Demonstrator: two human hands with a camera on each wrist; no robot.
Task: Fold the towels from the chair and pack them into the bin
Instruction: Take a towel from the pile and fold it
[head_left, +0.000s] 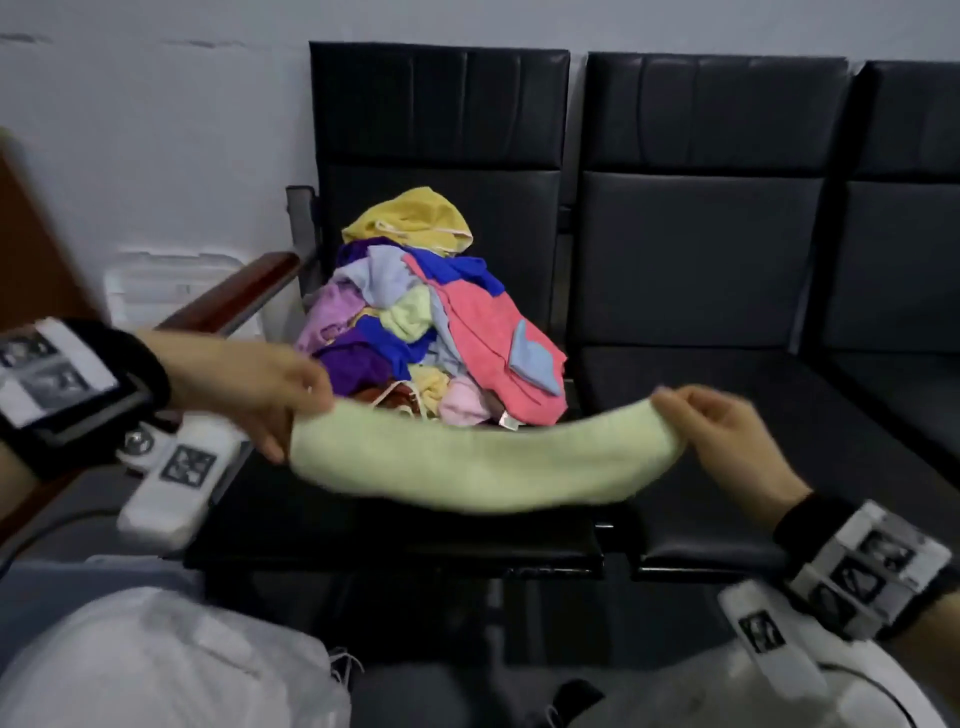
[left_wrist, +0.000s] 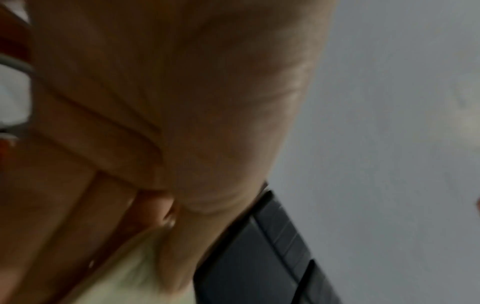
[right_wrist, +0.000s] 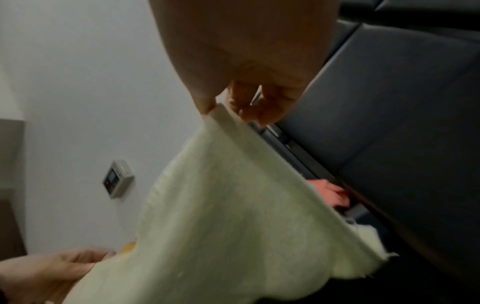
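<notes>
The left hand (head_left: 260, 387), at the middle left of the head view, has its fingers curled down over one end of a pale green towel (head_left: 483, 457), thumb underneath, so the cloth is pinched between them. In the left wrist view the fingers (left_wrist: 85, 205) lie close together, folded onto the pale cloth at the bottom of the frame; the picture is blurred and the exact grip is hard to read there. The right hand (head_left: 727, 436), at the middle right, pinches the other end of the towel between thumb and bent fingers. The right wrist view shows this plainly: the fingertips (right_wrist: 249, 107) meet on a corner of the towel (right_wrist: 233, 216), which hangs down and away towards the lower left of that frame, where the left hand (right_wrist: 46, 271) holds the far end.

The towel is stretched between the two hands and sags in the middle, in front of the near edge of a black chair (head_left: 415, 525) seat. Behind it, in the centre of the head view, a pile of crumpled towels (head_left: 415, 322) sits on that seat: yellow on top, then blue, purple, lilac, pink and a coral one on the right side. A wooden armrest (head_left: 239, 296) runs along the left of the pile. More black seats (head_left: 727, 260) stand to the right. A wall thermostat (right_wrist: 118, 179) shows in the right wrist view.
</notes>
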